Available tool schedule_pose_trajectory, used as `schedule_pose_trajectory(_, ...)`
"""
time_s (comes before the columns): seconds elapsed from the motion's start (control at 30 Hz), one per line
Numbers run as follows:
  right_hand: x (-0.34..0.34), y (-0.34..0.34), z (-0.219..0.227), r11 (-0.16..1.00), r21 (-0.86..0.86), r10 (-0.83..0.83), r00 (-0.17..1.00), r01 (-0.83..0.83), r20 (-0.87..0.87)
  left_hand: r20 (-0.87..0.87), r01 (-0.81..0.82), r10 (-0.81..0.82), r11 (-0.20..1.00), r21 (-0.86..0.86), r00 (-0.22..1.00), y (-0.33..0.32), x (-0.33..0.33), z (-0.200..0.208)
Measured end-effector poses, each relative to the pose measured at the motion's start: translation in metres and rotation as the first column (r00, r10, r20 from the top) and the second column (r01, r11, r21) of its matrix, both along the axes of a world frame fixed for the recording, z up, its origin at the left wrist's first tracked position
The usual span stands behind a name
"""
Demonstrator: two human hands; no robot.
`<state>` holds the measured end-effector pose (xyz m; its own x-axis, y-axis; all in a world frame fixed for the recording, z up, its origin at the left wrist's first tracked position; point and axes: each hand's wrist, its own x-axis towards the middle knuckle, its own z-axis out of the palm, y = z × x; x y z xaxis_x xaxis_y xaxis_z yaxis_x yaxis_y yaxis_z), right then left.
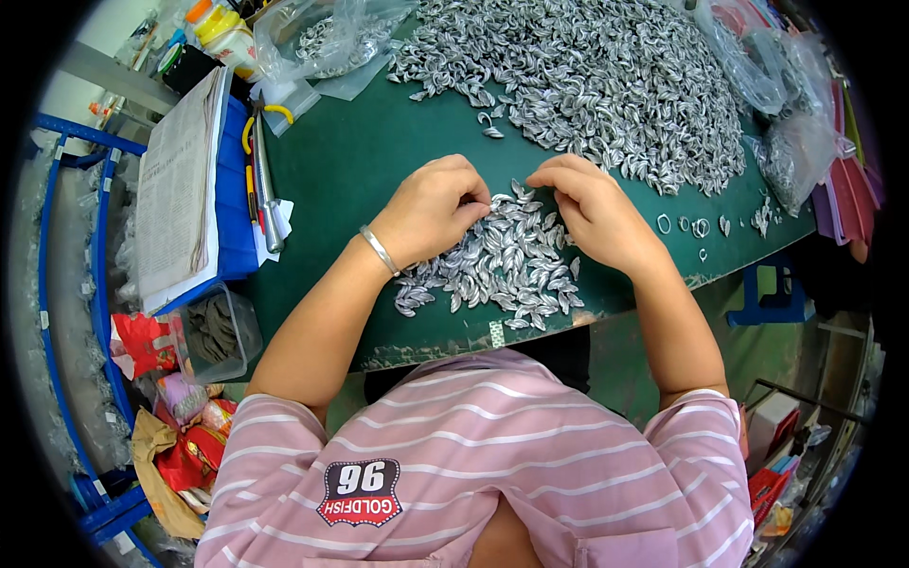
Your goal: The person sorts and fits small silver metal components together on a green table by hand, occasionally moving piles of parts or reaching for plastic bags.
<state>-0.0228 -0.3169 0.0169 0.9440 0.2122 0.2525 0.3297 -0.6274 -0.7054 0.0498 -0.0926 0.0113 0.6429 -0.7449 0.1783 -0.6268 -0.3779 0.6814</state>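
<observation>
A small pile of silver leaf-shaped metal pieces (516, 257) lies on the dark green tabletop (379, 133), close to its front edge. At the pile's upper left, my left hand (431, 213) is closed in a pinch; whatever sits between thumb and forefinger is too small and hidden to make out. Opposite it, my right hand (601, 220) bends over the upper right of the pile. Its forefinger and thumb are apart, and I see nothing held in it. Beyond both hands spreads a much larger heap of the same silver leaf pieces (587, 85).
Several rings and small leaf pieces lie right of my hand, including a ring (664, 223). Yellow-handled pliers (256, 123) rest beside a blue holder with papers (180, 180). Plastic bags (800, 151) stand at the far right. A blue stool (769, 293) is below the table.
</observation>
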Motion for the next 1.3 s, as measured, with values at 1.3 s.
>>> schedule_pose_trajectory(1.3,0.01,0.041,0.004,0.954,-0.292,-0.08,0.997,0.074,-0.011,-0.226,-0.378,0.337,0.909,-0.175,0.914,0.051,-0.044,-0.009)
